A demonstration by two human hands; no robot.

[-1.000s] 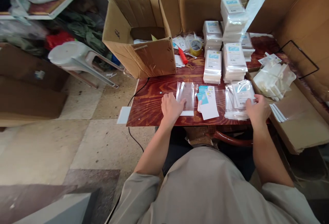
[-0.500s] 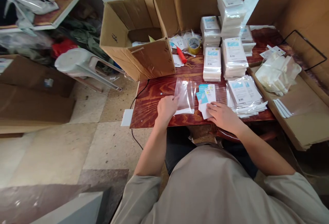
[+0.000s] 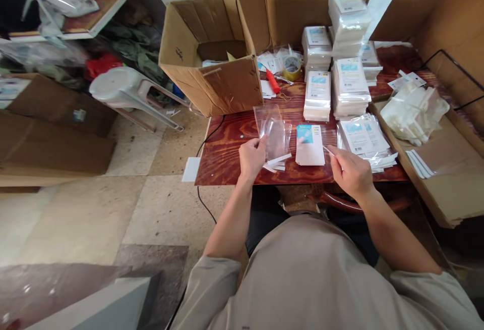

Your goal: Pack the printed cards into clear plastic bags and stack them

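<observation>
My left hand (image 3: 252,159) pinches the edge of a clear plastic bag (image 3: 269,122), lifted a little above more clear bags with white strips at their near ends. To the right of these lies a neat stack of printed cards (image 3: 310,146), white with a blue picture at the top. Just right of that stack, my right hand (image 3: 351,171) is closed on a thin white card (image 3: 328,151), seen nearly edge-on. Beyond my right hand lies a loose pile of bagged cards (image 3: 361,138), with clear wrapping around them.
Tall stacks of bagged cards (image 3: 316,95) rise at the back of the table. An upright cardboard box (image 3: 227,88) stands back left, beside a tape roll (image 3: 292,67) and a red-handled tool (image 3: 273,81). A shallow carton (image 3: 454,188) borders the right side.
My left hand has raised a bag from the pile. My right hand has moved right, off the cards, with a card between its fingers. The fanned cards now lie squared up.
</observation>
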